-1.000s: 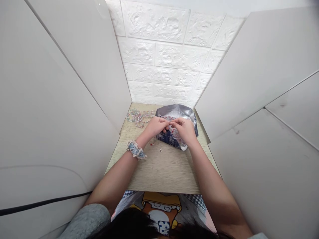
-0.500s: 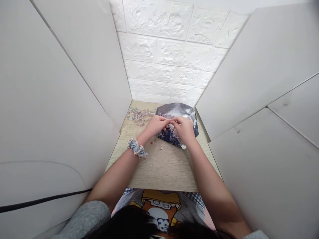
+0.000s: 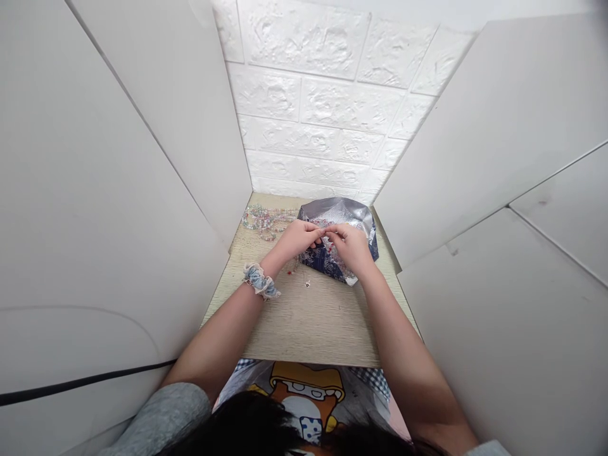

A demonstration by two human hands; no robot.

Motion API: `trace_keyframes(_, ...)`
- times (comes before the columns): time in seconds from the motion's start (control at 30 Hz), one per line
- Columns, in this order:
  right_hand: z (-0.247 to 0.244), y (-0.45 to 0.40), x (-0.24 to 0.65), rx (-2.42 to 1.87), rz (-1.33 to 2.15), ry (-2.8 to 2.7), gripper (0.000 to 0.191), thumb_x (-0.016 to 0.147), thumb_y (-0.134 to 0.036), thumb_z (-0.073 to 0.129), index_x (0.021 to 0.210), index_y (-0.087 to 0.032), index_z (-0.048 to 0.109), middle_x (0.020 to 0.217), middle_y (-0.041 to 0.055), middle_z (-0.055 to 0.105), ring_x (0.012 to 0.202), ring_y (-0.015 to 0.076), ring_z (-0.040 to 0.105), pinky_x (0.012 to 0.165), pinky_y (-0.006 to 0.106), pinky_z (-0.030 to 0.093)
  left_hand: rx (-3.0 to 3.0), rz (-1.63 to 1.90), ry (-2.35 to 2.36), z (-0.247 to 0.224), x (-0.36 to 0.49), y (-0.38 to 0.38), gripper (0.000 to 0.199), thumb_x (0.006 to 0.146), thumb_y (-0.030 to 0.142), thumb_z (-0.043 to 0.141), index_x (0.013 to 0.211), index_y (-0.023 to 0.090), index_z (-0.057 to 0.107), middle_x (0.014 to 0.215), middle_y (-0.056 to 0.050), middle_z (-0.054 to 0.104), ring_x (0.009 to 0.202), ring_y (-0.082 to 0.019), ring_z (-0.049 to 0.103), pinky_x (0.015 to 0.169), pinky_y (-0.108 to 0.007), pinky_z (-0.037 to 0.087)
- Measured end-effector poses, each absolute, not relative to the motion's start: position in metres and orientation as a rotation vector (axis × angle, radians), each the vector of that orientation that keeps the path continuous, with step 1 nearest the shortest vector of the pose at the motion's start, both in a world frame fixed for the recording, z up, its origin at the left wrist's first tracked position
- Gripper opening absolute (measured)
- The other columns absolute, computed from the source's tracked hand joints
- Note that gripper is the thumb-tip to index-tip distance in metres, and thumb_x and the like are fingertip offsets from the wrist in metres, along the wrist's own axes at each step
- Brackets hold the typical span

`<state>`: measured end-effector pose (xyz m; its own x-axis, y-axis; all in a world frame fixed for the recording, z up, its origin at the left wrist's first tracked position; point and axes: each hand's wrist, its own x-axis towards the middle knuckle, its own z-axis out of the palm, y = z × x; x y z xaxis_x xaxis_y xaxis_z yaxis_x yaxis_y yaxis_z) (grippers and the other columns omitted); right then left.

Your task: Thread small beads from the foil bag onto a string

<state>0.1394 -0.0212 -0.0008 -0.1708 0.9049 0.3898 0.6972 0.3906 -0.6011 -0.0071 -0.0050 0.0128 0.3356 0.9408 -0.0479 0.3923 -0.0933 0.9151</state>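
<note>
My left hand (image 3: 304,235) and my right hand (image 3: 349,242) meet fingertip to fingertip, both pinched closed. Whatever lies between the fingertips is too small to make out. Right behind and beneath them lies an opened foil pouch (image 3: 339,206), silver inside and dark blue with a pale pattern outside, holding many small pink and clear beads. A few red beads (image 3: 330,249) show just under the fingers. Near my left wrist, a thin beaded strand with a red bead (image 3: 290,272) rests on the tabletop, and a tiny silver charm (image 3: 308,284) lies close by.
Several strings of pastel beads (image 3: 261,217) lie heaped at the back left of the wooden tabletop (image 3: 313,329). White panels (image 3: 190,126) rise closely on both sides, and a white brick-patterned wall (image 3: 313,133) closes the back. A black cable (image 3: 90,381) runs at the lower left.
Almost nothing differs. Both hands keep their pinch in the same place over the pouch, and the view has shifted very slightly.
</note>
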Motion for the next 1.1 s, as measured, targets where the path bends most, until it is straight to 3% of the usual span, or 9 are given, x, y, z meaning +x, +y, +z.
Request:
trace_keyframes(0.47,0.0,-0.026,0.135,-1.442,0.222,-1.967,0.017,0.08,-0.022,0.034,0.081,-0.019,0.051,0.081,0.0051,0.056,0.076,0.0169,0.049,0.068,0.028,0.036,1.47,0.748,1.154,0.019,-0.005,-0.008,0.03,0.067,0.04,0.054,0.062,0.01,0.059,0.048,0.003,0.049,0.041,-0.003,0.035,0.042,-0.018,0.026)
trace_keyframes(0.73,0.003,-0.025,0.14,-1.337,0.37,-1.898,0.019,0.077,-0.027,0.043,0.087,-0.021,0.057,0.088,0.0033,0.059,0.069,0.0134,0.053,0.067,0.027,0.04,1.478,0.737,1.15,0.018,-0.007,-0.006,0.028,0.067,0.038,0.053,0.068,0.011,0.062,0.048,0.003,0.048,0.041,-0.004,0.036,0.042,-0.018,0.027)
trace_keyframes(1.1,0.004,-0.024,0.14,-1.316,0.459,-1.812,0.019,0.077,-0.026,0.043,0.083,-0.02,0.059,0.081,0.0028,0.061,0.073,0.0143,0.055,0.066,0.026,0.04,1.524,0.695,1.119,0.024,-0.006,-0.009,0.027,0.07,0.035,0.051,0.067,0.011,0.06,0.047,0.003,0.049,0.039,-0.003,0.034,0.041,-0.017,0.026)
